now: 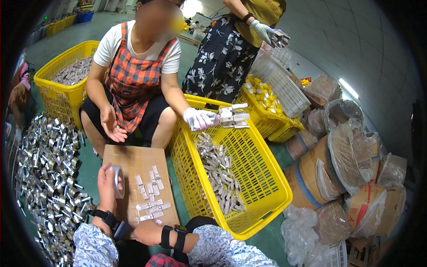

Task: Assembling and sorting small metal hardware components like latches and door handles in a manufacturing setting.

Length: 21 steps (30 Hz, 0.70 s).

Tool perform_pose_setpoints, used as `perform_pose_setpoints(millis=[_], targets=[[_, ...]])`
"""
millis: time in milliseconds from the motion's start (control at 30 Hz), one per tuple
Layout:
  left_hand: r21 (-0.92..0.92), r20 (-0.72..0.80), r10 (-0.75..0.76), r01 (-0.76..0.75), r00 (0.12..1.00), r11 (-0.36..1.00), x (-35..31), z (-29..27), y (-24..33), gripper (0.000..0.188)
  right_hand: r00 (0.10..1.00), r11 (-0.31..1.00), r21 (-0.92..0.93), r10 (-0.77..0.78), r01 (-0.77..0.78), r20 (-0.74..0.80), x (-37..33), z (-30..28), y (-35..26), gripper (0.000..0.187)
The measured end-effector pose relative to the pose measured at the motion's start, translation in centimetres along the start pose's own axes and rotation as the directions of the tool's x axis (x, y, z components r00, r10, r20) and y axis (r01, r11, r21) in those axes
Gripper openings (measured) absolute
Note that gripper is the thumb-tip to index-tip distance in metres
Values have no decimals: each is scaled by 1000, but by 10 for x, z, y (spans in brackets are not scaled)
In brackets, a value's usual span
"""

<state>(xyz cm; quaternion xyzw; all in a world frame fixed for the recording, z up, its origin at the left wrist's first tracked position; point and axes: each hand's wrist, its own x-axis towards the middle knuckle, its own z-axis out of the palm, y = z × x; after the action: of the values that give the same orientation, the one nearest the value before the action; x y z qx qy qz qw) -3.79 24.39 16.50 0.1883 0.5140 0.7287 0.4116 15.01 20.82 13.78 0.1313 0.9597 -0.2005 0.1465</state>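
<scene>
My left hand (106, 184) is closed round a roll of grey tape (119, 181), held upright over the left side of a cardboard box (133, 155). My right hand (148, 232) is low, by the box's near edge, beside my left wrist. Its fingers are mostly hidden, so what they hold, if anything, does not show. Several flat silvery metal clip-like pieces (153, 189) lie on the cardboard, some side by side in small groups. Opposite me, a seated person's gloved hand (199, 119) holds a bunch of similar metal pieces (233, 116) above a yellow basket.
The yellow basket (275, 202), partly filled with metal pieces (218, 171), stands right of the box. Left lies a heap of shiny metal parts (49, 173). Another yellow basket (58, 91) stands behind. Plastic-wrapped cartons (311, 178) are stacked right; a second person (222, 58) stands at the back.
</scene>
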Motion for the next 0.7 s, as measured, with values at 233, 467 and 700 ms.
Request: perform_pose_setpoints(millis=[233,467,700], targets=[[0,0,-10,10,1000,1000,1,-1,-1,38,999,1000,12,20,-21,37,-1,-8,-4,28],[-16,3,-12,13,1000,1000,3,2,-3,37,999,1000,2,10,-10,31,-1,-2,3,28],[-13,-21,32,-33,999,999,4,-3,-3,37,999,1000,4,4,-4,39,1,-8,-5,29]])
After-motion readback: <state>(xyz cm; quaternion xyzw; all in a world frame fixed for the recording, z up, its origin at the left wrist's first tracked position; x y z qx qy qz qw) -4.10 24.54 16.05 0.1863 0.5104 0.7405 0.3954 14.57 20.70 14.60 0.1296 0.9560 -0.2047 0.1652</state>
